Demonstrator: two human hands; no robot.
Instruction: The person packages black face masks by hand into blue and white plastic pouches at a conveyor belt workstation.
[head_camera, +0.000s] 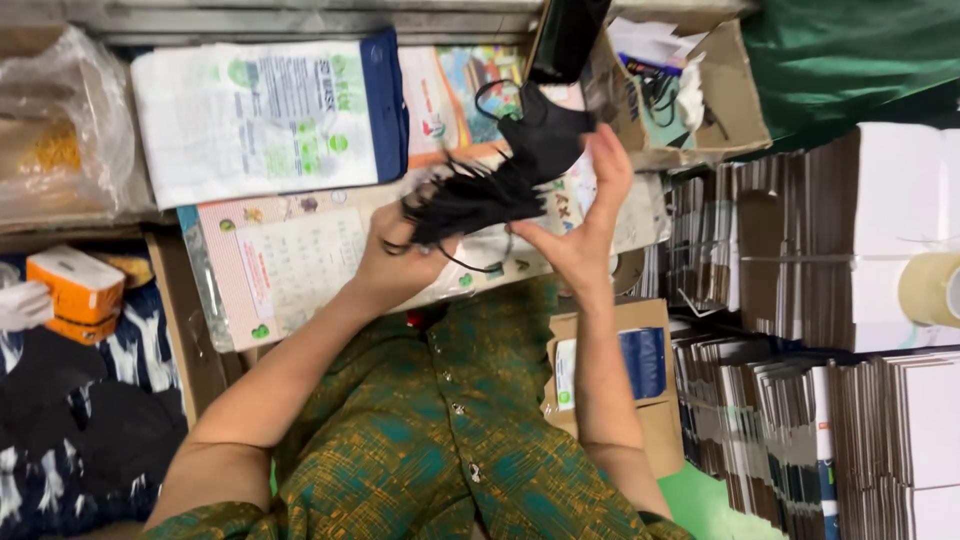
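Black face masks, a bunched stack with ear loops trailing, sit between both hands above the counter. Left hand grips the lower-left end of the bunch, fingers closed round it. Right hand lies flat and open against the bunch's right side, fingers straight and pointing up, palm touching the upper masks rather than clamping them. Long axis of the bunch runs from the left hand up and to the right, toward the open cardboard box; the top mask rises just beside the right fingertips. Left hand carries the load, right hand is nearer the box. Taking the masks as landmark: directly beneath them, a printed sheet in clear plastic; up and left, a white packet with a blue edge; far left, an orange carton; right, stacks of flattened white-and-brown cartons, with a roll of tape beyond. Loose loops hang below the bunch, over the sheet. Nothing stands between masks and box.
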